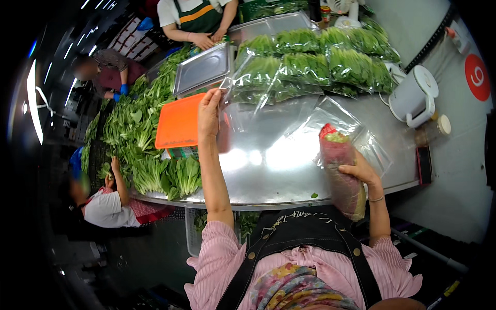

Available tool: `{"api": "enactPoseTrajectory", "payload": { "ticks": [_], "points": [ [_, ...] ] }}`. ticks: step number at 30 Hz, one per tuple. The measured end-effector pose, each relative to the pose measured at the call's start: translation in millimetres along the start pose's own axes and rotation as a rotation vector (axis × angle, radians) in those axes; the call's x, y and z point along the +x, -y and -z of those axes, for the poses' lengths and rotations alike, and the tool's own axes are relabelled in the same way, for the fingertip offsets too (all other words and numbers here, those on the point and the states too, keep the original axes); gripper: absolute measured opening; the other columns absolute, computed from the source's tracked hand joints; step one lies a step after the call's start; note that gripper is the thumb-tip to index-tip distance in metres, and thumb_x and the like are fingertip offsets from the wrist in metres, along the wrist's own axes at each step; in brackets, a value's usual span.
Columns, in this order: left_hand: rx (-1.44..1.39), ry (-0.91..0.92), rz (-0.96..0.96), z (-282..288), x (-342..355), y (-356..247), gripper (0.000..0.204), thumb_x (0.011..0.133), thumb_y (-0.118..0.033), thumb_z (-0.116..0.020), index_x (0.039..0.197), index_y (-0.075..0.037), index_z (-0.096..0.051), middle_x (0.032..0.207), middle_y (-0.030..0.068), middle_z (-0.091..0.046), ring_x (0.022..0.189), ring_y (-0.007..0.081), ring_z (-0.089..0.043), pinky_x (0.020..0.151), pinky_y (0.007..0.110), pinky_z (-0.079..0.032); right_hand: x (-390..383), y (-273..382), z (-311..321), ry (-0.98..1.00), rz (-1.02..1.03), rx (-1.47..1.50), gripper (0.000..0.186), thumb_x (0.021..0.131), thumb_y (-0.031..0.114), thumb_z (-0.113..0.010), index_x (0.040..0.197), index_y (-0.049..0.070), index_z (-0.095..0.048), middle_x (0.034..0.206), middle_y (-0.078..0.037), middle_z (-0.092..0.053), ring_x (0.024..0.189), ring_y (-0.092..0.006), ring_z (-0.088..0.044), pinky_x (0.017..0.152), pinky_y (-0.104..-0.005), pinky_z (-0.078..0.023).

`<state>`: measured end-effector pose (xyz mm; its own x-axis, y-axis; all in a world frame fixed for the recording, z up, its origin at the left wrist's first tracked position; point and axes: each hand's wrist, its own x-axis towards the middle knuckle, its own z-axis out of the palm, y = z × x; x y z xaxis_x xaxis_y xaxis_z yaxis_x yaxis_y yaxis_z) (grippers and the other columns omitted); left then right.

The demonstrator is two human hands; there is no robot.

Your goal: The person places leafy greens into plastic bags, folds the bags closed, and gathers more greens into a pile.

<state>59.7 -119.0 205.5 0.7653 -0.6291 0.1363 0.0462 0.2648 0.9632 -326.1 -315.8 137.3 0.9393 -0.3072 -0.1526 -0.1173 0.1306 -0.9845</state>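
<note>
left hand [209, 114] lifts clear plastic bag [243, 111]; right hand [360, 171] grips bagged greens [341, 168], probably lettuce, over steel table [268, 175].

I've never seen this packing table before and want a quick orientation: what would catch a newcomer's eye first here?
Probably the orange tray at the table's middle left, bright against the steel table. Next, the stack of bagged greens across the far side and loose leafy greens heaped along the left edge. Nearer, the left hand lifts a clear bag, while the right hand grips a reddish wrapped bundle.
</note>
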Motion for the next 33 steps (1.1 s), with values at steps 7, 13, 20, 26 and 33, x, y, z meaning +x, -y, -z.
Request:
{"api": "enactPoseTrajectory", "payload": {
  "ticks": [7, 13, 20, 26, 33],
  "points": [
    [0.436, 0.166, -0.175, -10, -47, -66, 0.015, 0.091, -0.010, -0.054, 0.096, 0.001, -0.063, 0.098, 0.0039, -0.065, 0.091, 0.0110, -0.058, 0.079, 0.026, -0.046, 151, 4, -102, 0.430, 0.117, -0.079, 0.096, 0.072, 0.035, -0.072, 0.145, 0.005, -0.016, 0.143, -0.016, -0.032, 0.132, -0.0243, -0.031, 0.109, -0.0339, -0.024],
    [1.059, 0.413, -0.503, -17, -91, -58, 0.012, 0.082, -0.001, -0.058, 0.093, 0.001, -0.059, 0.112, 0.0127, -0.060, 0.101, 0.0295, -0.057, 0.085, 0.035, -0.046, 254, 12, -160, 0.364, 0.265, -0.109, 0.076, 0.076, 0.033, -0.068, 0.138, 0.005, -0.034, 0.134, -0.013, -0.046, 0.116, -0.0222, -0.048, 0.097, -0.0325, -0.039],
    [1.057, 0.342, -0.316, 17, -144, 36, 0.008, 0.083, -0.007, -0.058, 0.088, -0.002, -0.060, 0.116, 0.0095, -0.058, 0.105, 0.0293, -0.052, 0.086, 0.036, -0.044, 213, -17, -96, 0.437, 0.102, -0.372, 0.073, 0.080, 0.034, -0.063, 0.140, 0.005, -0.032, 0.148, -0.012, -0.026, 0.138, -0.0225, -0.018, 0.111, -0.0312, -0.018],
    [1.123, 0.557, -0.008, 25, -180, 134, 0.023, 0.084, -0.024, -0.058, 0.098, -0.005, -0.058, 0.117, 0.0113, -0.056, 0.107, 0.0329, -0.049, 0.087, 0.046, -0.041, 112, -34, -7, 0.176, -0.266, -0.312, 0.080, 0.076, 0.034, -0.066, 0.141, 0.004, -0.030, 0.141, -0.015, -0.037, 0.129, -0.0234, -0.036, 0.107, -0.0310, -0.026],
    [1.034, 0.306, 0.002, -2, -186, 145, 0.045, 0.079, -0.032, -0.067, 0.111, -0.003, -0.051, 0.110, 0.0148, -0.054, 0.104, 0.0342, -0.049, 0.085, 0.045, -0.041, 62, 6, -55, -0.150, -0.232, -0.972, 0.096, 0.061, 0.035, -0.072, 0.143, 0.013, -0.028, 0.119, -0.023, -0.055, 0.105, -0.0357, -0.057, 0.089, -0.0386, -0.045]
  ]
}}
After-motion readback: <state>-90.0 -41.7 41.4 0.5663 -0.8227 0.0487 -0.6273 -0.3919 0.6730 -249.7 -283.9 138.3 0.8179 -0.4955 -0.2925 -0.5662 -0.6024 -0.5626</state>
